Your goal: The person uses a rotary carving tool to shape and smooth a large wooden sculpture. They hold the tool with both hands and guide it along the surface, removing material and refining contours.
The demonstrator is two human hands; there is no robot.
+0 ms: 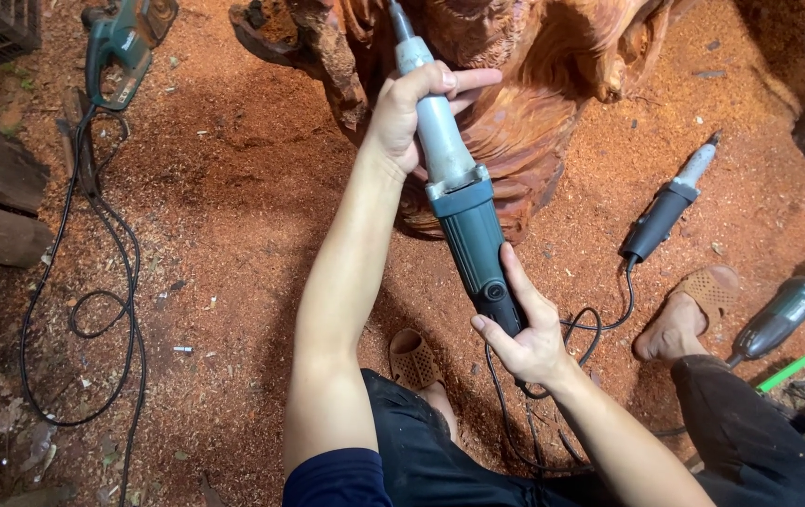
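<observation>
Your left hand [409, 113] is gripping the grey neck of a long die grinder [459, 202], and your right hand [526, 329] is closing around its teal rear end. Its long axis is pointing up and away into the carved reddish wood sculpture [515, 103]. Deep sawdust around the sculpture suggests much carving is done; how much remains is unclear.

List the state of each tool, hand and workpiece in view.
Die grinder: held in both hands, tip at the carving.
Left hand: grip closed on the grinder's neck.
Right hand: grip closed on the grinder's rear.
Wood carving: upright in sawdust.
Second die grinder: lying idle.
Angle grinder: lying idle.
Green power tool: lying idle.
</observation>
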